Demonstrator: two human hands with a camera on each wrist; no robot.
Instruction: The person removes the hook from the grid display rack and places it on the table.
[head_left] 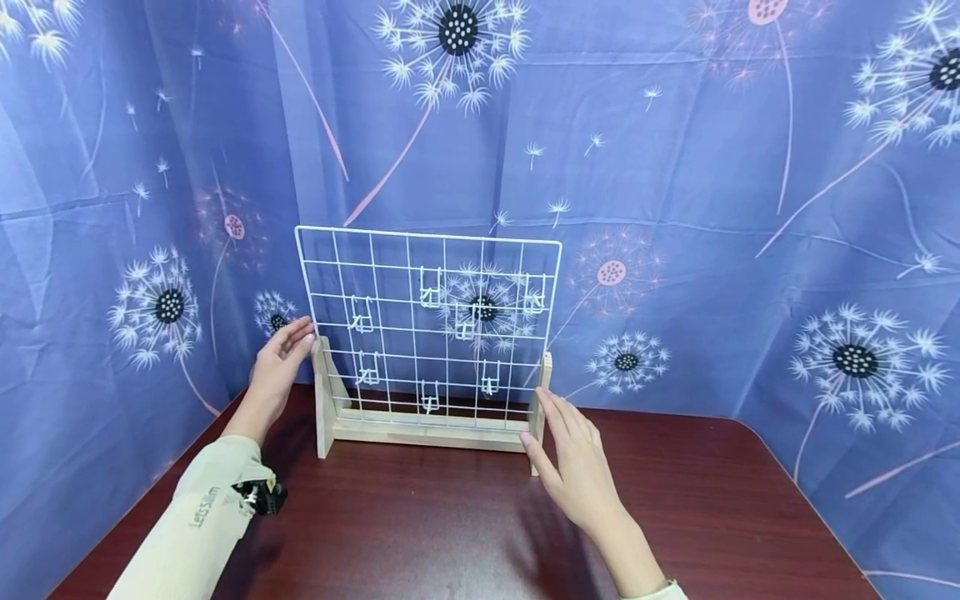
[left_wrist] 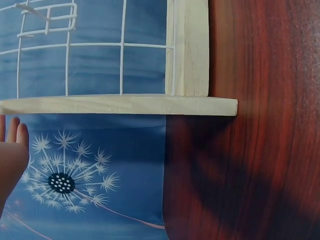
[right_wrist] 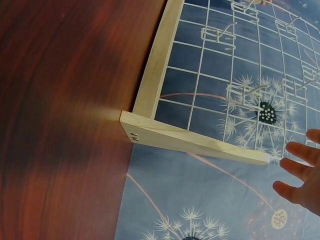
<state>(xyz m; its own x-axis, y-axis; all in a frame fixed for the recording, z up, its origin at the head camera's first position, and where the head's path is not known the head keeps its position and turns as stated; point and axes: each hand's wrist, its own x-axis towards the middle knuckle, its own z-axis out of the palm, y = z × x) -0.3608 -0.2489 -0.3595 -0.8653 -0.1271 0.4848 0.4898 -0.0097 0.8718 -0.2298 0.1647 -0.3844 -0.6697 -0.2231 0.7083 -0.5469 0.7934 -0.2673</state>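
L hand [head_left: 277, 364] & R hand [head_left: 573, 452], grip loose, uncurled, nothing held, opp. sides of wire grid [head_left: 431, 330] w/ wood stand [head_left: 431, 435]

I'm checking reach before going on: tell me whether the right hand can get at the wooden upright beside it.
Probably yes: the right hand appears to hold nothing, its fingers are spread close to the wooden upright, and nothing visible blocks the way.

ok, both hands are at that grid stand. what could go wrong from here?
1. The hooks hang on the wire grid; a jolt might shake one loose.
2. The left hand and right hand are at opposite sides; an uneven push could twist the wooden stand.
3. The grid rises well above its base, so a knock up high might tip it.
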